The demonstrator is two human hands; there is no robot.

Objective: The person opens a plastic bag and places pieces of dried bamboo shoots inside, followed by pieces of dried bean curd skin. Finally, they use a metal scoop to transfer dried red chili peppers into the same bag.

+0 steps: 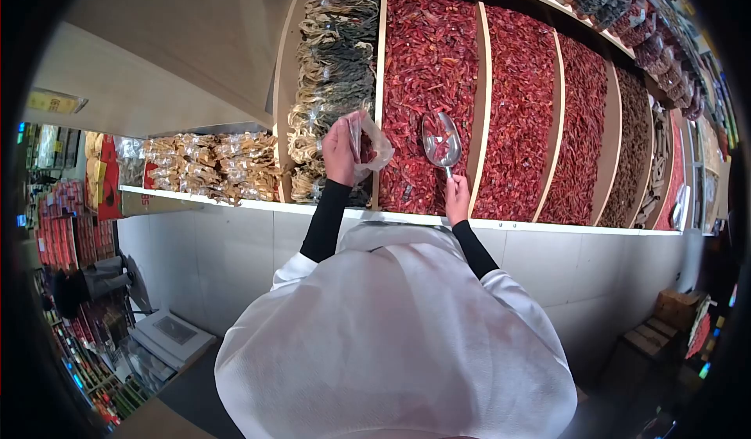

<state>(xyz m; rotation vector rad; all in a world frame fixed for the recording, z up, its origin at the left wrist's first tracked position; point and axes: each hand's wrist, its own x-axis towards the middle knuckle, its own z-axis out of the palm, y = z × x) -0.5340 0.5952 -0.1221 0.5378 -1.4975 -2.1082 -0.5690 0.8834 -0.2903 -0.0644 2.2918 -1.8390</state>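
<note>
My left hand (339, 154) is closed on the side of a clear plastic bag (381, 157), whose mouth gapes toward the right. Some red pieces show inside the bag. In my right hand (457, 199) is the handle of a metal scoop (443, 145), with a few red bits in its bowl. The scoop is over a bin of dried red chilies (430, 55). Behind the bag and my left hand lies a bin of pale and dark dried strips (336, 55), partly in clear wrapping.
Wooden dividers (482, 102) separate the bins. More chili bins (516, 102) and a brown-filled bin (632, 149) continue rightward. Packaged tan goods (211, 165) sit at left under a wooden panel (156, 71). A white front ledge (547, 227) runs below; bagged goods (610, 5) line the upper right.
</note>
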